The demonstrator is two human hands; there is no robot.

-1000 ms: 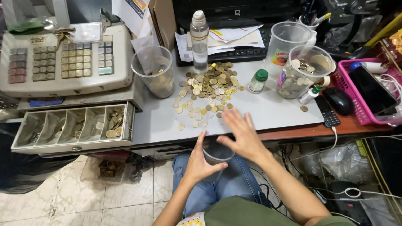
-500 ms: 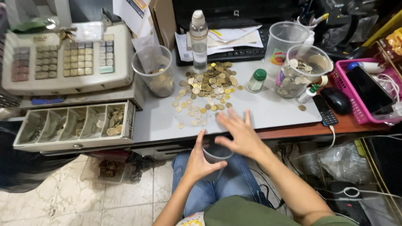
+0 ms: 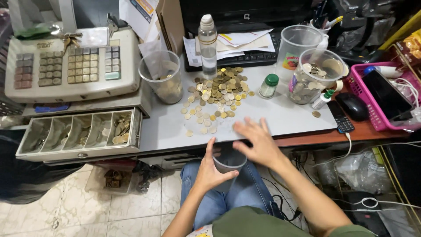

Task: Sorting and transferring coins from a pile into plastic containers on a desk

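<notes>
Your left hand [image 3: 209, 173] has its grip closed around a small clear plastic cup [image 3: 229, 163], held just below the front edge of the table [image 3: 280, 118], over your lap in blue jeans [image 3: 245, 193]. Your right hand [image 3: 258, 141] is open, fingers spread flat, palm down at the table edge just above and beside the cup's rim, holding nothing; it looks motion-blurred, so contact with the tabletop can't be told. The pile of loose coins [image 3: 219, 90] lies in the middle of the table, gold and silver mixed, with stragglers trailing toward your right hand. Behind the pile stands a clear plastic bottle [image 3: 207, 46] upright. Left of the pile, a tall clear cup [image 3: 161, 77] with coins at the bottom. Right of the pile, a small green-capped jar [image 3: 268, 86], then a clear tub [image 3: 316, 74] part full of coins, with a clear jug [image 3: 298, 44] behind it. A cash register [image 3: 70, 66] sits at far left, its coin drawer [image 3: 79, 136] pulled open with coins in the right-hand compartment. At right: a black mouse [image 3: 352, 106], a small dark keypad phone [image 3: 341, 117], a pink basket [image 3: 377, 123] holding a dark phone.
</notes>
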